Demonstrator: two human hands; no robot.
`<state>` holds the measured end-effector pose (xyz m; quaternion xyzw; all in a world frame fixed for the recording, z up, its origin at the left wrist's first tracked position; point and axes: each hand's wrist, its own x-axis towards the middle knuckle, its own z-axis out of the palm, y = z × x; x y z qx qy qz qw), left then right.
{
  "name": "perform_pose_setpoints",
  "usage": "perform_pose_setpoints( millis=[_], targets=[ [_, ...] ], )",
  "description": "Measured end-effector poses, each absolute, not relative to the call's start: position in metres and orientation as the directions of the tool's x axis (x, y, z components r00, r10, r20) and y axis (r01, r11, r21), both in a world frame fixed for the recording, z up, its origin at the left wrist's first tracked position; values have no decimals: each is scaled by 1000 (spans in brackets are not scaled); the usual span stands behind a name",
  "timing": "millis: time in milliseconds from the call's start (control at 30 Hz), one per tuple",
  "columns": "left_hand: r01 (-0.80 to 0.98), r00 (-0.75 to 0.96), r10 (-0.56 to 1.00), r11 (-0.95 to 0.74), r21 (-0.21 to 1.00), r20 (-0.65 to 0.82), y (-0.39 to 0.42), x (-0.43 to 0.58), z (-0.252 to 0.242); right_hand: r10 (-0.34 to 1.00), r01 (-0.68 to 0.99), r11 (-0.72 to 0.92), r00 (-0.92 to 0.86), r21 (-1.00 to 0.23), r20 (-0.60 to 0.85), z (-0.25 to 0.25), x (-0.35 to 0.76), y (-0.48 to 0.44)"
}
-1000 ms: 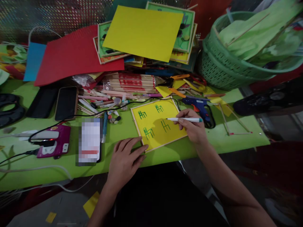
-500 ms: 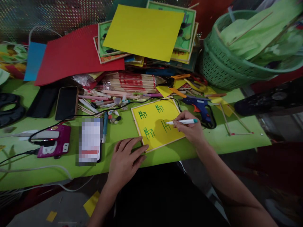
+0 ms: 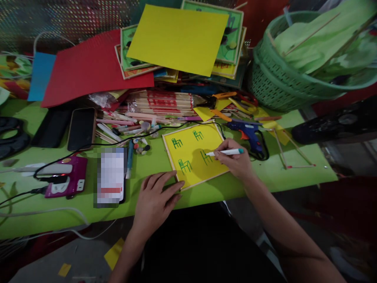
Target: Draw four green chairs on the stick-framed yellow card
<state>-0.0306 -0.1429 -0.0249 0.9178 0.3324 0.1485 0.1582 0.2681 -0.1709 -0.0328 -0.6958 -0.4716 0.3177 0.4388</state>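
Note:
A yellow card [image 3: 194,173] framed with thin wooden sticks lies on the green table, bearing several green line drawings of chairs. My right hand [image 3: 235,161] grips a white marker [image 3: 226,152] with a green end, its tip touching the lower right chair drawing. My left hand [image 3: 156,192] rests at the card's lower left edge, fingers stretched out and spread, the fingertips on the frame. Part of the card's right side is hidden under my right hand.
A blue glue gun [image 3: 249,135] lies right of the card, beside joined sticks [image 3: 300,167]. Phones [image 3: 81,127] and a purple power strip [image 3: 69,177] are at left. Behind lie pens, bundled sticks [image 3: 161,102], red paper [image 3: 97,70] and yellow paper [image 3: 179,39]. Green baskets [image 3: 273,82] stand back right.
The view has shifted very slightly. My right hand and the marker stay at the same chair drawing, with barely any visible movement; my left hand stays in place.

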Motion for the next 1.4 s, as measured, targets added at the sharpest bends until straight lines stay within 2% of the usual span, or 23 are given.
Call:
perform_pose_setpoints(
  millis=[667,1400],
  targets=[
    [555,737,655,-728,403,168,-143,-32,-28,886,430,-155,460,-889,68,-29,266,-170],
    [554,735,656,-727,406,172,-143,-32,-28,889,423,-211,459,-881,7,-31,271,-168]
  ],
)
